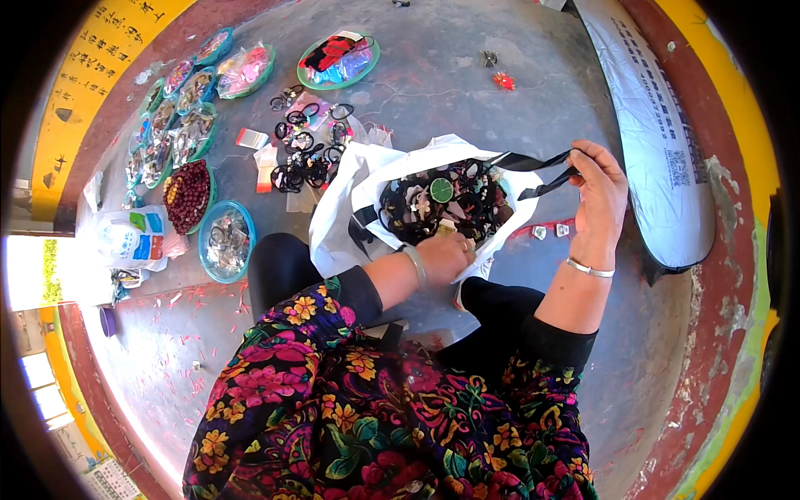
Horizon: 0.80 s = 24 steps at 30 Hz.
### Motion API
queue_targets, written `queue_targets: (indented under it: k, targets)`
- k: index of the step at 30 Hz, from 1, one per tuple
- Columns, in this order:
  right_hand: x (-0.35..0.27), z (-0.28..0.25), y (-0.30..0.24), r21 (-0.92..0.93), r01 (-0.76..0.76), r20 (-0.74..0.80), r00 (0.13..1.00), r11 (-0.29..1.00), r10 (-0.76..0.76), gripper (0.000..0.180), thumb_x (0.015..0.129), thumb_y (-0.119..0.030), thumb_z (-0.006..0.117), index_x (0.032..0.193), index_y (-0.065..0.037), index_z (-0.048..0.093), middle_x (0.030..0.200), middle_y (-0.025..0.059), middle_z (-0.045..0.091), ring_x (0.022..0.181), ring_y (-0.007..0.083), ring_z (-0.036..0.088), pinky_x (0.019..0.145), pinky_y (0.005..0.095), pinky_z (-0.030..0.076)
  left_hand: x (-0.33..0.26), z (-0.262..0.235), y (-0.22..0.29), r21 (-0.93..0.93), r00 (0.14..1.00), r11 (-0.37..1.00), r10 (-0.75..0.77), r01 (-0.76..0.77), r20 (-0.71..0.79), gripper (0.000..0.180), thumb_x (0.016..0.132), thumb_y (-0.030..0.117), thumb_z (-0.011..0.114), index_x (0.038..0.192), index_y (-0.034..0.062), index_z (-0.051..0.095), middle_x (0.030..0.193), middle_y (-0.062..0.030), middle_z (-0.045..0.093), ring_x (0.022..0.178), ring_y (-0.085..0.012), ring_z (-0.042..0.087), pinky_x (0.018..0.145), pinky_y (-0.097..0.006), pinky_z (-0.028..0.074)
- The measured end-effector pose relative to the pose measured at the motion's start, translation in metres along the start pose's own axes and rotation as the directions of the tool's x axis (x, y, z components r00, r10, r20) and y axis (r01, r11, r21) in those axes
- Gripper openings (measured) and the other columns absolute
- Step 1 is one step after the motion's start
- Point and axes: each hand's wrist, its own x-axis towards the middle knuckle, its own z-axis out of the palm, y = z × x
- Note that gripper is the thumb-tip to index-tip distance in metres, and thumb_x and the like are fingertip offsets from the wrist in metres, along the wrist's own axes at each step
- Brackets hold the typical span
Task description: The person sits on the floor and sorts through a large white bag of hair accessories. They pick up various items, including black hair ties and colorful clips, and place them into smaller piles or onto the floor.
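A white bag [335, 218] with black straps stands open between my legs, full of dark hair ties [408, 193] with small ornaments. A round green piece like a lime slice [442, 190] lies on top of them. My left hand [443, 258] is at the bag's near rim with its fingers curled down among the hair ties; what they hold is hidden. A small pale piece [447, 227] shows just beyond these fingers. To the right, my right hand [598, 179] is raised and closed on a black strap [543, 162], which it pulls taut away from the bag.
More hair ties [312, 167] lie spread left of the bag, beside small cards [252, 138]. Several round baskets of trinkets stand at the left, including a blue one [227, 275] and one with dark red beads [187, 193]. A long white wrapped bundle [658, 133] lies along the right.
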Motion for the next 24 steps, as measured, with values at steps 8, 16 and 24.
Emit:
queue_targets:
  k: [8,16,24]
  targets:
    - [-0.003,0.002,-0.002,-0.159,-0.008,0.119,0.993,0.987,0.027,0.012,0.076,-0.007,0.061,0.086,-0.003,0.066,0.073,0.0003,0.060,0.068,0.0062,0.052,0.059,0.0203,0.036,0.005,0.012,-0.013,0.240,0.986,0.971,-0.055,0.015,0.159,0.030,0.081,0.016,0.044,0.106,0.0045,0.056,0.124,-0.0148,0.048,0.120,-0.0254,0.042,0.103,-0.041,0.027]
    - [-0.003,0.000,-0.004,-0.144,0.006,0.073,0.997,0.990,0.005,0.012,0.076,-0.005,0.060,0.086,-0.002,0.065,0.073,0.0002,0.059,0.067,0.0065,0.051,0.059,0.0206,0.036,0.023,-0.008,-0.040,0.526,0.947,0.849,-0.123,-0.055,0.297,0.030,0.081,0.021,0.047,0.106,0.0093,0.058,0.137,-0.0127,0.037,0.132,-0.0252,0.025,0.109,-0.044,0.012]
    - [-0.005,0.000,-0.004,-0.105,0.043,0.094,0.995,0.994,-0.033,0.013,0.075,-0.002,0.060,0.086,0.000,0.065,0.072,0.0014,0.059,0.066,0.0071,0.050,0.059,0.0209,0.036,0.045,-0.049,-0.096,0.214,0.945,0.924,-0.288,0.316,-0.153,0.022,0.067,0.005,0.054,0.088,0.0039,0.062,0.098,-0.0171,0.057,0.102,-0.0329,0.052,0.088,-0.038,0.042]
